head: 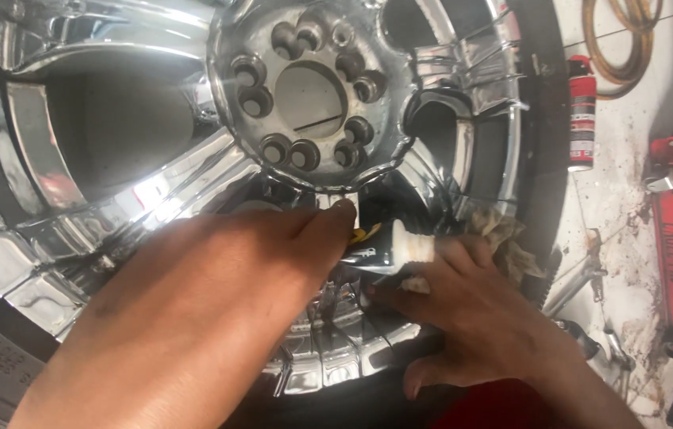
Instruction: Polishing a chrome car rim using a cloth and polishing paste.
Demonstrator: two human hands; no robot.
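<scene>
Chrome wheel point(154, 119); tube point(400, 250), seemingly capless, between both hands.

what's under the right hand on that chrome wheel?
Under the right hand: a crumpled tan rag pressed against the chrome wheel, sticking out past the fingers. Beside it, a small tube with a white threaded neck. The palm hides the rest of the rag.

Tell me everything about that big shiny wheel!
The shiny chrome wheel fills most of the view. It looks like polished metal, with wide mirror-like spokes and a round hub with a centre hole ringed by dark bolt holes. A black tyre wraps its rim. The left hand and right hand rest on its lower spokes.
</scene>
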